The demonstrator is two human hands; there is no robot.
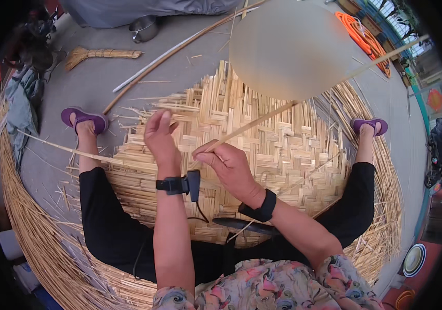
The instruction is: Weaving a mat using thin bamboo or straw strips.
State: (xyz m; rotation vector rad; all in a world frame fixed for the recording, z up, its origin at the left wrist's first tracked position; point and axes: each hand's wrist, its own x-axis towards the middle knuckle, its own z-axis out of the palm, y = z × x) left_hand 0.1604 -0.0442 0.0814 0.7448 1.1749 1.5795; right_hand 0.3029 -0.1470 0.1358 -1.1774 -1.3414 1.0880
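Note:
My right hand grips one end of a long, pale reed strip, which runs up and right behind a blurred patch and out beyond it. My left hand is raised just left of it, fingers loosely bent apart, with nothing visible in them. Both are over a partly woven reed mat in a herringbone pattern, with loose, ragged ends along its edges. My legs lie spread to either side of it, feet in purple sandals.
Long reed bundles curve along both sides on the grey floor. A straw broom, metal pot, white pole, coiled orange hose, grey cover and white basin lie around the edges. A blurred patch hides the top centre.

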